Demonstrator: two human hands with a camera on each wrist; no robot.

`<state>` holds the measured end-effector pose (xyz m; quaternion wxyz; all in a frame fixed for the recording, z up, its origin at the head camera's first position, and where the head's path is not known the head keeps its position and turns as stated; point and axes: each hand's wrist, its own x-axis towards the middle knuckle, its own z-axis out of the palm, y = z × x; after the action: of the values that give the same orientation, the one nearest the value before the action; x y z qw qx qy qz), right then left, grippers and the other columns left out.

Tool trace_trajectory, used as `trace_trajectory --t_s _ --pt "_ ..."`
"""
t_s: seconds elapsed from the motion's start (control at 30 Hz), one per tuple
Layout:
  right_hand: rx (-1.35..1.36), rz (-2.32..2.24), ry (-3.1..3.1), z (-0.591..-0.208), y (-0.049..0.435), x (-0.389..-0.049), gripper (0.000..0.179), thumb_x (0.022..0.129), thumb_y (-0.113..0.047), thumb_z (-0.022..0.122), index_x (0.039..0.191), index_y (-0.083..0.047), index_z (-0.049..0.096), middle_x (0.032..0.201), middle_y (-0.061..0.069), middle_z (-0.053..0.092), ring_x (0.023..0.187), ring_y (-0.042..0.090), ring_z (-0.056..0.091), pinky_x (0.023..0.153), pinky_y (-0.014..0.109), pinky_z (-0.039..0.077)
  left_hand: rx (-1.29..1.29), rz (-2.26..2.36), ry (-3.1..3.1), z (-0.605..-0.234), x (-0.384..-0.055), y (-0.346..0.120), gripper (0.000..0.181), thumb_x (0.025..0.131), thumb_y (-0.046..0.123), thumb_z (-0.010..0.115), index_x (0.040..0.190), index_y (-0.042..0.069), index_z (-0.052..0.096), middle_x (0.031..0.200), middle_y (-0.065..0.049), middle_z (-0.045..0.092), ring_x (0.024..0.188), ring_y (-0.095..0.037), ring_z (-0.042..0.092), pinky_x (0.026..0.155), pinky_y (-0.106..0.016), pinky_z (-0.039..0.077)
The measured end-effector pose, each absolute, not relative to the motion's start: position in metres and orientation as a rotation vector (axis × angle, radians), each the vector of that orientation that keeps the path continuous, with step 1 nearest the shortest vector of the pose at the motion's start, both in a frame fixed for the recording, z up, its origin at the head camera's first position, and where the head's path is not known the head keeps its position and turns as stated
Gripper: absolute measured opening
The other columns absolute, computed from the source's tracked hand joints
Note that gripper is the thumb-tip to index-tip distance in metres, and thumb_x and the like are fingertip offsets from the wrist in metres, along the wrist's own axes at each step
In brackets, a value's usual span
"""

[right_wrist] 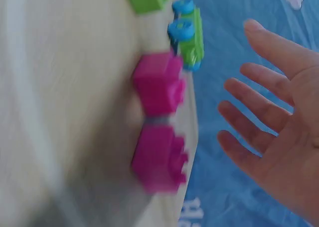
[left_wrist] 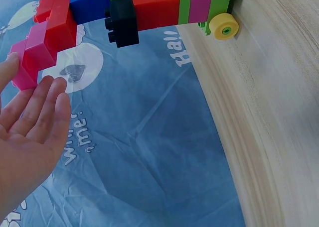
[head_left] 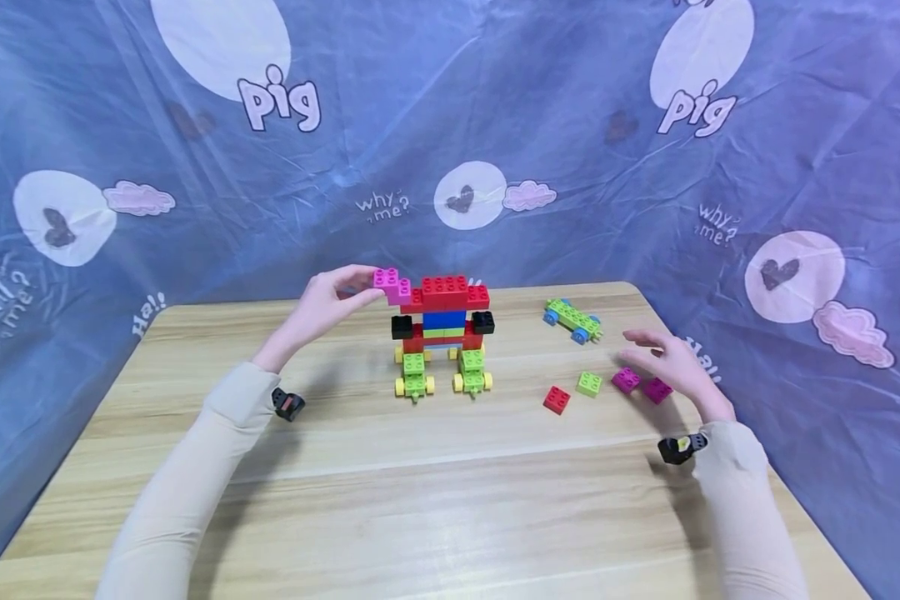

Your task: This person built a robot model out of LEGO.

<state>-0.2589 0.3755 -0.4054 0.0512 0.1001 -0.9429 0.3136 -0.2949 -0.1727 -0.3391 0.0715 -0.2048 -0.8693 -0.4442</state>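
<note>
My left hand (head_left: pixel 328 300) pinches the outer end of two stepped pink bricks (head_left: pixel 392 285), its thumb on one side and fingertips on the other. In the left wrist view the inner pink brick (left_wrist: pixel 41 47) touches a red brick (left_wrist: pixel 61 24) at the top of a toy figure. That brick figure (head_left: pixel 444 319) stands upright, with red, blue, black and green parts and yellow wheels. Over the table's right side, my right hand (head_left: pixel 673 367) hovers with spread fingers and holds nothing. Two magenta bricks (right_wrist: pixel 158 82) lie beneath it, apart from the fingers.
A green wheeled base (head_left: pixel 572 319) with blue wheels sits behind the loose bricks. Left of the magenta pair lie a green brick (head_left: pixel 588 383) and a red brick (head_left: pixel 557 400). Blue printed cloth (head_left: pixel 390 125) hangs behind and beside the wooden table (head_left: pixel 450 500).
</note>
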Motion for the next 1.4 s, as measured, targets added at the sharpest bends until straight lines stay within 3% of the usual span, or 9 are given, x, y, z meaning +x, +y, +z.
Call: trace_trajectory --t_s 0.1,0.2,0.33,0.4,0.6,0.77,0.9,1.2,1.4 --pt "0.302 0.953 -2.909 -0.410 0.387 -0.255 0.052 0.093 -0.027 0.068 0.132 0.007 0.057 0.132 0.029 0.060 0.120 0.030 0.055 0.100 0.059 0.045 -0.624 -1.340 -2.604 -0.339 -0.295 -0.174 0.038 0.093 0.028 0.070 0.127 0.011 0.065 0.110 -0.013 0.074 0.096 -0.023 0.069 0.081 -0.022 0.054" --pt "0.300 0.954 -2.946 -0.413 0.397 -0.249 0.055 0.091 -0.024 0.071 0.133 0.008 0.055 0.133 0.032 0.058 0.121 0.047 0.054 0.096 0.043 0.052 -0.631 -1.353 -2.602 -0.338 -0.295 -0.174 0.037 0.093 0.026 0.070 0.127 0.011 0.065 0.110 -0.013 0.074 0.096 -0.023 0.068 0.080 -0.019 0.053" --pt "0.263 0.936 -2.999 -0.417 0.409 -0.242 0.061 0.087 -0.026 0.076 0.134 0.006 0.055 0.132 0.030 0.059 0.111 0.031 0.065 0.085 0.012 0.049 -0.629 -1.360 -2.609 -0.337 -0.295 -0.174 0.037 0.094 0.023 0.069 0.128 0.010 0.065 0.110 -0.014 0.074 0.096 -0.024 0.068 0.080 -0.017 0.052" --pt "0.251 0.927 -3.016 -0.419 0.413 -0.240 0.062 0.085 -0.026 0.078 0.133 0.006 0.056 0.130 0.030 0.061 0.108 0.022 0.065 0.083 0.009 0.047 -0.629 -1.355 -2.610 -0.337 -0.295 -0.174 0.036 0.094 0.022 0.069 0.128 0.010 0.065 0.110 -0.014 0.074 0.097 -0.025 0.069 0.080 -0.017 0.052" --pt "0.282 0.884 -3.073 -0.422 0.418 -0.237 0.066 0.080 -0.025 0.082 0.131 0.007 0.056 0.124 0.029 0.065 0.102 0.024 0.065 0.081 0.012 0.046 -0.628 -1.340 -2.613 -0.338 -0.296 -0.173 0.037 0.094 0.023 0.069 0.128 0.009 0.065 0.110 -0.014 0.074 0.097 -0.024 0.068 0.080 -0.017 0.052" --pt "0.284 0.857 -3.106 -0.423 0.420 -0.236 0.066 0.078 -0.024 0.084 0.129 0.009 0.058 0.123 0.031 0.064 0.095 0.016 0.064 0.075 0.013 0.046 -0.627 -1.327 -2.619 -0.339 -0.296 -0.174 0.039 0.094 0.029 0.069 0.128 0.010 0.065 0.109 -0.014 0.074 0.096 -0.023 0.068 0.080 -0.017 0.052" --pt "0.270 0.754 -3.106 -0.423 0.421 -0.237 0.060 0.078 -0.027 0.084 0.123 0.006 0.063 0.117 0.028 0.068 0.097 0.020 0.064 0.075 0.015 0.045 -0.632 -1.329 -2.618 -0.339 -0.296 -0.173 0.039 0.094 0.028 0.069 0.128 0.010 0.065 0.109 -0.014 0.074 0.096 -0.024 0.068 0.080 -0.017 0.052" --pt "0.202 0.661 -3.071 -0.405 0.414 -0.243 0.054 0.081 -0.029 0.081 0.123 0.001 0.066 0.115 0.025 0.070 0.111 0.046 0.061 0.090 0.052 0.047 -0.629 -1.333 -2.627 -0.338 -0.295 -0.172 0.038 0.094 0.027 0.069 0.128 0.010 0.065 0.108 -0.014 0.074 0.096 -0.024 0.068 0.080 -0.019 0.053" --pt "0.267 0.669 -2.995 -0.387 0.402 -0.253 0.048 0.083 -0.029 0.080 0.122 -0.002 0.068 0.112 0.020 0.073 0.103 0.031 0.069 0.081 0.020 0.048 -0.619 -1.343 -2.634 -0.338 -0.293 -0.173 0.040 0.094 0.029 0.069 0.129 0.011 0.064 0.110 -0.014 0.073 0.097 -0.023 0.068 0.081 -0.020 0.053"
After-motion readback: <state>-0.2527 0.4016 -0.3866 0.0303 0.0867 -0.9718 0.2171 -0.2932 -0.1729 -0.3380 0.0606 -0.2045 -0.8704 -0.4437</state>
